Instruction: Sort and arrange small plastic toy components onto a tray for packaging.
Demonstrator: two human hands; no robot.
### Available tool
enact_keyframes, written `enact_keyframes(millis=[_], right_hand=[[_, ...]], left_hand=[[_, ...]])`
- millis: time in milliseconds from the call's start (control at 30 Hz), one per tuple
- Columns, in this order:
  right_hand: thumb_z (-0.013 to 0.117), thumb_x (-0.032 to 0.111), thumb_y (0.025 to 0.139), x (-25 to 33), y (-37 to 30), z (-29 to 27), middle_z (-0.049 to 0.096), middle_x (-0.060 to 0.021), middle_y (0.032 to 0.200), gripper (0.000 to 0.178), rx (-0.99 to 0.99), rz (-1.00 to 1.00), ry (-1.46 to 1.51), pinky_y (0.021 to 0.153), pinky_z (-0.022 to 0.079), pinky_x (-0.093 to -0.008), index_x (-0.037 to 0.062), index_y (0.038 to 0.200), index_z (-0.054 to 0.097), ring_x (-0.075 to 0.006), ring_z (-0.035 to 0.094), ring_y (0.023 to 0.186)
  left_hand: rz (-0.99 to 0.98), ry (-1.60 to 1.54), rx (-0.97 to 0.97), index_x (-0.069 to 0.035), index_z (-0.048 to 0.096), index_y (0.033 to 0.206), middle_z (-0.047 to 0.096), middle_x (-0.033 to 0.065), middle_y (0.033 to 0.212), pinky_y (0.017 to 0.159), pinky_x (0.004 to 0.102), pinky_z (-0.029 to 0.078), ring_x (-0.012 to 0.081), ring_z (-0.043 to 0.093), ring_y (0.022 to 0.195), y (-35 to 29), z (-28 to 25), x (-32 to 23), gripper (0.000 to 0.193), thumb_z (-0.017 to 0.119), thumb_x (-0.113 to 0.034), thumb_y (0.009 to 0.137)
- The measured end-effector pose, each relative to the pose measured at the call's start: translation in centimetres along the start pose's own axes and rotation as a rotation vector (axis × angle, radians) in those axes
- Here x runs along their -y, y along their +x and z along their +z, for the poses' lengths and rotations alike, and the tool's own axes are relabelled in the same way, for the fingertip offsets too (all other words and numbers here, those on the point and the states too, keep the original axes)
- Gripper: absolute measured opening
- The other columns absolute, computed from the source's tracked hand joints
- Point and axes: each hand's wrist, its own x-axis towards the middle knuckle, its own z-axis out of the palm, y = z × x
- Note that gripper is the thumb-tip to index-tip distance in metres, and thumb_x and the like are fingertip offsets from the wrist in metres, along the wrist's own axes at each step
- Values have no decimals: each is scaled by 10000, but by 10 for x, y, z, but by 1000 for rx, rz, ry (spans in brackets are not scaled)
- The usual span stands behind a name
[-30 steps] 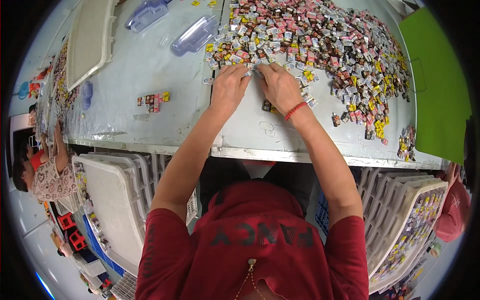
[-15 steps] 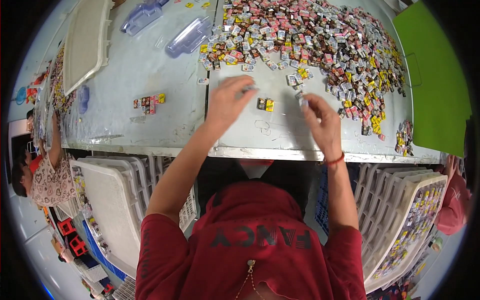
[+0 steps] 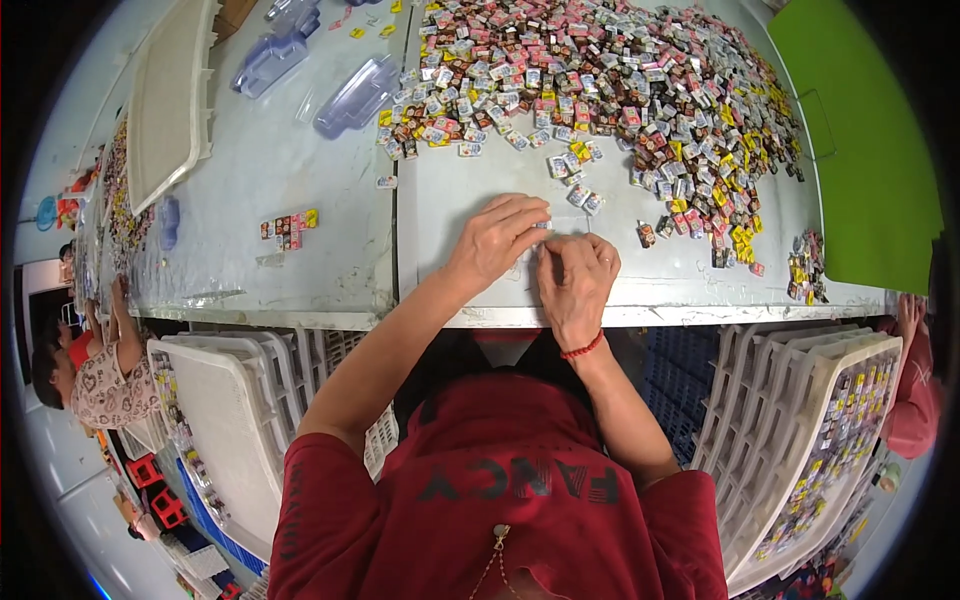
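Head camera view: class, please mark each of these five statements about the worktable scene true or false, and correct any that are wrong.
1. The left hand and right hand are wide apart. False: they are close together.
2. A red bracelet is worn on the right wrist. True.
3. The green panel is on the left of the heap of small colourful pieces. False: it is on the right.
4. White crates stand on both sides of the person. True.
5. The person's shirt is plain white. False: it is dark red with darker print.
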Motion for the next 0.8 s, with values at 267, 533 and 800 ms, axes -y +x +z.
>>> enact_keyframes(millis=[267,533,800], right_hand=[[705,46,732,6,2,1,596,-89,861,111,-12,-29,-10,824,383,-423,43,803,620,-294,537,920],[691,44,772,10,-6,-12,601,-92,973,140,90,-65,-199,914,373,-445,52,899,635,-302,531,978],[665,94,820,21,1,-35,609,-126,1033,238,269,-84,-307,960,361,-475,19,1043,636,-318,529,1039]], left_hand=[[124,36,11,21,666,907,671,111,1020,828,365,521,282,636,983,-4,-3,4,195,722,-18,725],[169,241,121,2,627,1076,600,120,1195,944,400,436,289,544,1149,-10,-3,-6,308,665,-113,792],[47,298,308,36,485,1279,439,137,1407,1091,430,279,293,345,1349,-14,-13,-11,544,617,-295,868]])
